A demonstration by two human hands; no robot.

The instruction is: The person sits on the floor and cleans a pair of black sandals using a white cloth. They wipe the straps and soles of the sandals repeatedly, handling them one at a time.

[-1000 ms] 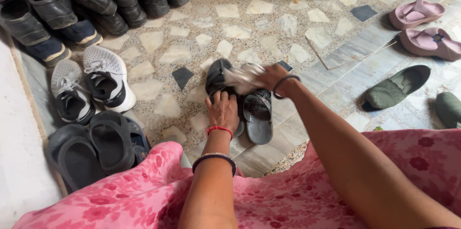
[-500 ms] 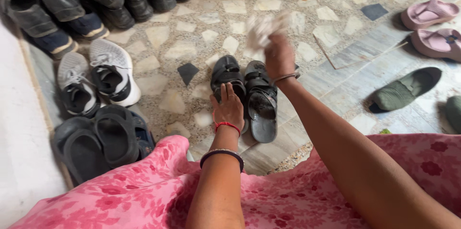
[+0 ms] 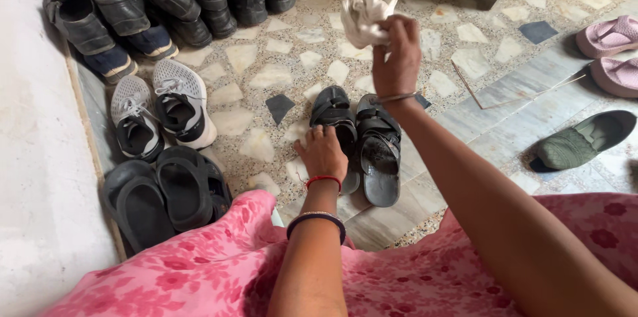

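Observation:
Two black sandals lie side by side on the stone floor in front of me. My left hand point(image 3: 323, 153) rests on the heel of the left sandal point(image 3: 334, 117), fingers spread over it. The right sandal point(image 3: 378, 149) lies beside it, untouched. My right hand point(image 3: 397, 58) is raised above the sandals and grips a crumpled white cloth point(image 3: 364, 18). Both wrists wear bangles. My pink flowered dress point(image 3: 199, 270) fills the bottom of the view.
Along the white wall point(image 3: 33, 177) at left stand black slip-ons point(image 3: 163, 191), grey-white sneakers point(image 3: 159, 114) and several dark shoes point(image 3: 119, 21). Pink sandals point(image 3: 608, 48) and a green shoe point(image 3: 585, 139) lie at right. A thin stick point(image 3: 505, 99) lies on the floor.
My right hand has lifted the white cloth up off the sandals and away from me. My left hand stayed on the left sandal.

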